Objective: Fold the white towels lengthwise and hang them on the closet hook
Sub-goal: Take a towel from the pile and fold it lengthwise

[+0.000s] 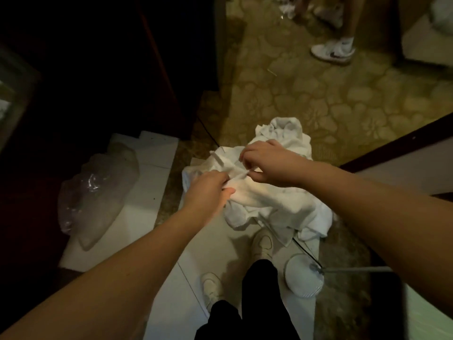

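A crumpled heap of white towels lies on the floor in front of my feet, partly on a white sheet and partly on the carpet. My left hand grips a fold of the top towel at the heap's left side. My right hand pinches the same towel's edge a little further away, its fingertips close to the left hand's. The closet hook is not visible; the dark closet fills the upper left.
A clear plastic bag lies on a white board at left. A white round fan base with a pole stands by my right foot. Another person's legs and white shoe are on the patterned carpet at the far right.
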`<state>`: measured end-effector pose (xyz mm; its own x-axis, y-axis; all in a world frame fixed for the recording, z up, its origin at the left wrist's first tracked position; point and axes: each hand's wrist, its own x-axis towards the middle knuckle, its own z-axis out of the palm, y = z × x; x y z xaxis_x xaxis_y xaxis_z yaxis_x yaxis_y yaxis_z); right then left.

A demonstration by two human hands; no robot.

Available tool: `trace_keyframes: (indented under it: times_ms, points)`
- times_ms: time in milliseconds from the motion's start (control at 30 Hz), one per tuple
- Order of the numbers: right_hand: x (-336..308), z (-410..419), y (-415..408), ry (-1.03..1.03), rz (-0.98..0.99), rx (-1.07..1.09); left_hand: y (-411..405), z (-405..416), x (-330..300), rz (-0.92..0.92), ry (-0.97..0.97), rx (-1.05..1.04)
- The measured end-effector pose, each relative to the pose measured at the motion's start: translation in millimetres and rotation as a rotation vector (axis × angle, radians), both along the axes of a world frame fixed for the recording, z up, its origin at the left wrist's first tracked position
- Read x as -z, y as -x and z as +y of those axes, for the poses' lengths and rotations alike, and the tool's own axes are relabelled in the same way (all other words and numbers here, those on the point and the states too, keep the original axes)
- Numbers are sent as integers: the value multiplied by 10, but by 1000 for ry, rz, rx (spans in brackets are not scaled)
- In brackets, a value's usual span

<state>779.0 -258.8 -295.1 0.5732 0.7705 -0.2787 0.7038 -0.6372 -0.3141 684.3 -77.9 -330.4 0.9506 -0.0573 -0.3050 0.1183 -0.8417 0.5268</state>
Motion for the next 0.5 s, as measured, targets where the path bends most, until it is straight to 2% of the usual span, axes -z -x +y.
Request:
trace_keyframes:
  times_ms: [200, 367, 500]
  points:
    - [-1136, 291, 227, 70, 22, 111, 133, 402, -1023, -86, -141, -21]
    - [-2231, 367, 402, 58, -142, 111, 442, 755, -1929, -58, -310, -44]
    - [-2906, 419, 627, -14, -265, 86, 850, 1014, -2522, -39, -314, -201]
